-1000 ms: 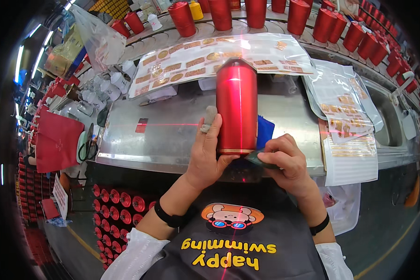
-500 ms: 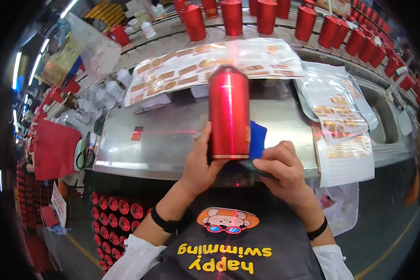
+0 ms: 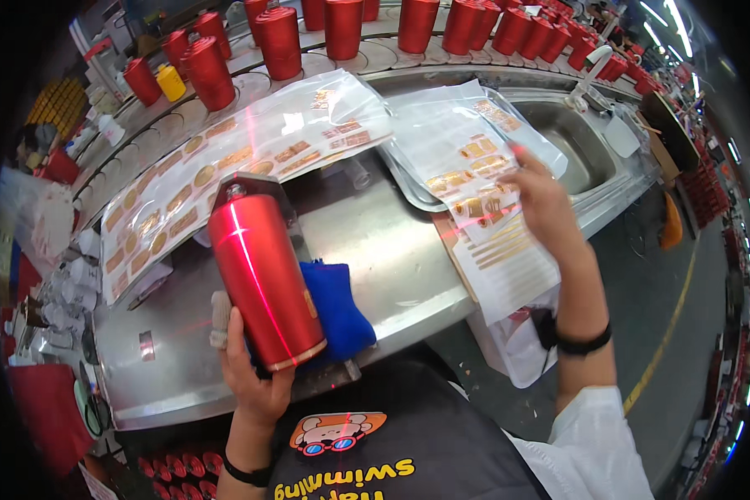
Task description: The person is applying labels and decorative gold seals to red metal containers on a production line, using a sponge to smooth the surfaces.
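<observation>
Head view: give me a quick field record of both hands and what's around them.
left hand: grips red bottle, tilted, above the steel bench
right hand: open, fingers on sticker sheets in a tray
blue cloth: on bench, behind bottle
back: row of red bottles

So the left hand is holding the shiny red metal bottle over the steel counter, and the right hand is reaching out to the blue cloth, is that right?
Not quite. The head view shows the right hand reaching the clear sheets of gold stickers, not the blue cloth, which lies behind the shiny red metal bottle. The left hand holds that bottle over the steel counter.
</observation>
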Motion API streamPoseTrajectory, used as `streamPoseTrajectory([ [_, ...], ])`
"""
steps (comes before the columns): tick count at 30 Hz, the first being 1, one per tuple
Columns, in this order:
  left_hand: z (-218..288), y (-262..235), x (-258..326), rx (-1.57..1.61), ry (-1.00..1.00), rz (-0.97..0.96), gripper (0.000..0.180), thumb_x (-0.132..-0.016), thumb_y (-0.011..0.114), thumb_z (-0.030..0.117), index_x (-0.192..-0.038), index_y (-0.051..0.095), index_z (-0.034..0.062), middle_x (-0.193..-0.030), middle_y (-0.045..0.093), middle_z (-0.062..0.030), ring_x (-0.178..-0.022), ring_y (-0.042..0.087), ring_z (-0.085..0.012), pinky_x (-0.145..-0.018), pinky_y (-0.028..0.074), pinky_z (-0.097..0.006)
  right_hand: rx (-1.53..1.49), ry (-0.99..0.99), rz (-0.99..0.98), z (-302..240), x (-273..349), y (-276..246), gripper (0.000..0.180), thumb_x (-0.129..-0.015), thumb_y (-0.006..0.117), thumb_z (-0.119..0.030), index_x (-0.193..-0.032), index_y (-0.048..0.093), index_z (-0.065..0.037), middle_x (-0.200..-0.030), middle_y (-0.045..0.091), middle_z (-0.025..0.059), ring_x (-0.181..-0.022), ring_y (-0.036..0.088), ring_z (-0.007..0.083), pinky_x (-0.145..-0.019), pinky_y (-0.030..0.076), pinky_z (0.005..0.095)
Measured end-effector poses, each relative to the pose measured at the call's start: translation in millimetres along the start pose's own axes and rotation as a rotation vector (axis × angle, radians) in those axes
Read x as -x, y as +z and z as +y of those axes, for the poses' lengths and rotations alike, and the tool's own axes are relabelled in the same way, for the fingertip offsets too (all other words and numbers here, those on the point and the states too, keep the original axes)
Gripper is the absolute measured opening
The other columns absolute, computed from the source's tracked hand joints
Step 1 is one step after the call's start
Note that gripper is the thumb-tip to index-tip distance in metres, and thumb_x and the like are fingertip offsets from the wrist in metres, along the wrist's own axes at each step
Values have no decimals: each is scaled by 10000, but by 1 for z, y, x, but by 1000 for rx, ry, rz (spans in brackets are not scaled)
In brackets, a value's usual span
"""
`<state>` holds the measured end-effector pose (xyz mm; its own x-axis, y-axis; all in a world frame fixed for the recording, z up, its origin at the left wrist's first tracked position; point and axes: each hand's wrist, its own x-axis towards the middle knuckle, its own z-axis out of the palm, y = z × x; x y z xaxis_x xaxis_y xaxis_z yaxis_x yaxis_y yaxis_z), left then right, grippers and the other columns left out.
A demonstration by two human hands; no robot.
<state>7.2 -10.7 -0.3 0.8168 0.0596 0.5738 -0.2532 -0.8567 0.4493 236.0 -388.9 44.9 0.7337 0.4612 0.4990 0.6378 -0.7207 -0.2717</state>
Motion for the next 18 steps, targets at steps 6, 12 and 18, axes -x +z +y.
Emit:
streamPoseTrajectory([
  [6,-8,0,17,65,-89,-52,834,-942,603,447,-1450,270,-125,-1435,395,-273,-1298,462,-346,-1080,362,-413,518,295,-358,179,-87,24,460,-831,461,54,-1185,689,-132,-1381,522,212,-1216,549,373,-1049,426,417],
  [12,-18,5,29,216,-88,-83,912,-925,610,494,-1472,194,-105,-1443,384,-265,-1300,460,-332,-1083,370,-414,555,518,-497,267,-107,60,319,-827,531,-26,-1001,754,-174,-1264,590,203,-1147,585,363,-996,455,417],
  [18,-20,5,32,223,-69,-80,931,-917,617,496,-1480,150,-81,-1471,336,-258,-1352,398,-354,-1124,316,-441,577,465,-414,259,-124,56,355,-745,715,-403,-813,726,-55,-830,692,190,-827,667,363,-766,515,459],
])
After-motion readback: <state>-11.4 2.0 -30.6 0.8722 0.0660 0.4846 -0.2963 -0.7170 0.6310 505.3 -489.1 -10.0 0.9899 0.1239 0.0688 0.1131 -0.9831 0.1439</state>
